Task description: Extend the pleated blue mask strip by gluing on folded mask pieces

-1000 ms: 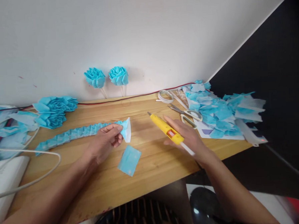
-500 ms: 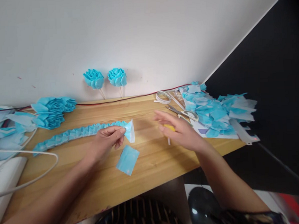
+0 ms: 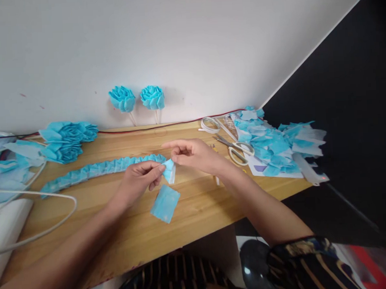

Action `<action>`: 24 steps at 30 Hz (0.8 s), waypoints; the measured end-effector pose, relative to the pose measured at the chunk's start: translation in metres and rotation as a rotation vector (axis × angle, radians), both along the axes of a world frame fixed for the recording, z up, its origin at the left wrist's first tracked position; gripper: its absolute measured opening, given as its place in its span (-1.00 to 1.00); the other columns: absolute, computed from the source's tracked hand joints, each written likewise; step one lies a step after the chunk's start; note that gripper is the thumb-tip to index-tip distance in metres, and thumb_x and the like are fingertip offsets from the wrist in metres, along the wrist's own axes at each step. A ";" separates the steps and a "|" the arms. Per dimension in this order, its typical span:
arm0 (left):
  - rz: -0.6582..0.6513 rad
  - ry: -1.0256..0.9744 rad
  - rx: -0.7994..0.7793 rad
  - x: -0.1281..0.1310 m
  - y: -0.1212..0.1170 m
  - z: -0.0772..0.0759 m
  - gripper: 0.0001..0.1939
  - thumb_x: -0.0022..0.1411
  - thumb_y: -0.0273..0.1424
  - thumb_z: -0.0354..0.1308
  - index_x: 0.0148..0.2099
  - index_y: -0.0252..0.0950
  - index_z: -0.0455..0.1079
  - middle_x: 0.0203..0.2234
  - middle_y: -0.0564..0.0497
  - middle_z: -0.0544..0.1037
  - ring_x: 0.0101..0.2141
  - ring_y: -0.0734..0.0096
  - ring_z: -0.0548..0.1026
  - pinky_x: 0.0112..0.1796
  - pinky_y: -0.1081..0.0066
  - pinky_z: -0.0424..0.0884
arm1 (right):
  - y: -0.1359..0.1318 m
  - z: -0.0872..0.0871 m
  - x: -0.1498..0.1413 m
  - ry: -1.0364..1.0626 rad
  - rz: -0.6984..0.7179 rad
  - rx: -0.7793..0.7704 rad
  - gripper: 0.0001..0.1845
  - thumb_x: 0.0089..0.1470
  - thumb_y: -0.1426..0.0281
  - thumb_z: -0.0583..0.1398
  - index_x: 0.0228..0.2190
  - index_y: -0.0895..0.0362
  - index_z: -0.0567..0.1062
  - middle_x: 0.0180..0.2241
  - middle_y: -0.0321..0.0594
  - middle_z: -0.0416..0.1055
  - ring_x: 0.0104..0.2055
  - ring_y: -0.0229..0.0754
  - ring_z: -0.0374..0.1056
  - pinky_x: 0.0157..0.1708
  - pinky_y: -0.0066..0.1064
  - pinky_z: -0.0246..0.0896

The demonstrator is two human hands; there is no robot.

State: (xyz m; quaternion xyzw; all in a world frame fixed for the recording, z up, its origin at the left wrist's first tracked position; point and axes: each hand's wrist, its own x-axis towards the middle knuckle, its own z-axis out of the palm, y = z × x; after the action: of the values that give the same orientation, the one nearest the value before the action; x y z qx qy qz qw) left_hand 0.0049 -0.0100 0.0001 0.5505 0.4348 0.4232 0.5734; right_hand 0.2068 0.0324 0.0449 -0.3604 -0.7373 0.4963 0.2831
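Note:
My left hand pinches a folded piece of thin blue and white fabric between thumb and fingers. My right hand has come in from the other side, and its thumb and bent fingers close on the upper corner of that same piece, one finger stretched out to the left. Just below lies a flat blue fabric square on the wooden table. Behind my left hand runs a long row of folded blue petals.
Scissors and a tape roll lie right of centre, before a heap of blue petals and a glue gun. Two blue flowers on sticks lean on the wall. More blue flowers and a white cable are at left.
My right hand has moved left from near the scissors to the folded fabric piece and closed on its corner. My left hand has kept its pinch nearly in place.

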 end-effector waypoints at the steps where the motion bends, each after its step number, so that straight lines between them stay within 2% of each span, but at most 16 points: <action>1: 0.003 0.000 0.002 0.000 0.000 0.000 -0.72 0.16 -0.26 0.26 -0.53 -0.28 0.44 -0.68 0.12 0.39 -0.65 0.61 0.26 -0.61 0.55 0.21 | 0.000 0.001 0.001 -0.014 -0.013 0.019 -0.58 0.09 0.42 0.18 0.01 0.17 0.47 -0.39 -0.33 0.43 -0.38 -0.33 0.33 -0.29 -0.42 0.30; 4: 0.030 -0.023 -0.005 -0.001 0.001 -0.002 -0.70 0.18 -0.26 0.25 -0.53 -0.29 0.44 -0.67 0.11 0.40 -0.65 0.63 0.25 -0.60 0.55 0.20 | -0.006 0.005 0.006 -0.087 -0.120 0.160 -0.59 0.10 0.45 0.16 0.01 0.14 0.47 -0.37 -0.31 0.45 -0.33 -0.29 0.38 -0.21 -0.35 0.33; 7: 0.079 -0.095 -0.068 -0.002 0.003 -0.003 -0.68 0.18 -0.23 0.26 -0.53 -0.30 0.42 -0.68 0.11 0.41 -0.66 0.64 0.25 -0.62 0.56 0.17 | -0.017 0.003 0.012 -0.190 -0.277 0.546 -0.57 0.12 0.52 0.14 0.04 0.06 0.43 -0.20 -0.22 0.49 -0.13 -0.15 0.41 -0.04 -0.18 0.32; 10: 0.104 -0.171 -0.147 0.000 0.003 -0.002 -0.65 0.13 -0.18 0.29 -0.54 -0.31 0.39 -0.69 0.10 0.41 -0.68 0.64 0.25 -0.64 0.57 0.13 | -0.027 -0.008 0.015 -0.275 -0.245 0.947 -0.52 0.14 0.58 0.13 0.07 0.00 0.38 0.00 -0.16 0.44 0.09 -0.06 0.31 0.10 -0.03 0.24; 12: 0.116 -0.203 -0.178 0.001 0.003 0.000 -0.64 0.08 -0.16 0.33 -0.55 -0.31 0.38 -0.70 0.11 0.40 -0.68 0.64 0.25 -0.65 0.57 0.12 | -0.030 -0.019 0.015 -0.283 -0.166 1.082 -0.54 0.15 0.59 0.14 0.05 -0.01 0.37 0.06 -0.17 0.41 0.18 -0.05 0.24 0.15 -0.02 0.23; 17: 0.106 -0.221 -0.189 0.002 0.002 0.004 -0.61 0.02 -0.13 0.36 -0.55 -0.31 0.36 -0.71 0.11 0.39 -0.68 0.63 0.26 -0.66 0.57 0.12 | -0.030 -0.033 0.004 -0.295 -0.107 1.126 -0.69 0.20 0.52 0.15 -0.07 -0.07 0.47 0.11 -0.24 0.38 0.27 -0.07 0.15 0.17 -0.02 0.24; 24: 0.112 -0.198 -0.164 0.001 0.001 0.003 -0.61 0.05 -0.13 0.34 -0.54 -0.31 0.35 -0.69 0.11 0.39 -0.67 0.63 0.25 -0.64 0.55 0.13 | -0.031 -0.037 -0.005 -0.244 -0.133 0.973 -0.83 0.18 0.42 0.20 -0.31 -0.09 0.59 0.07 -0.28 0.42 0.24 -0.01 0.16 0.18 0.06 0.17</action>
State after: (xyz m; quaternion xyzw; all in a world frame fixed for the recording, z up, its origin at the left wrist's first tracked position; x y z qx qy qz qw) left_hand 0.0058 -0.0085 0.0027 0.4321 0.4393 0.4700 0.6320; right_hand 0.2014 0.0018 0.0074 -0.2881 -0.8864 0.0305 0.3611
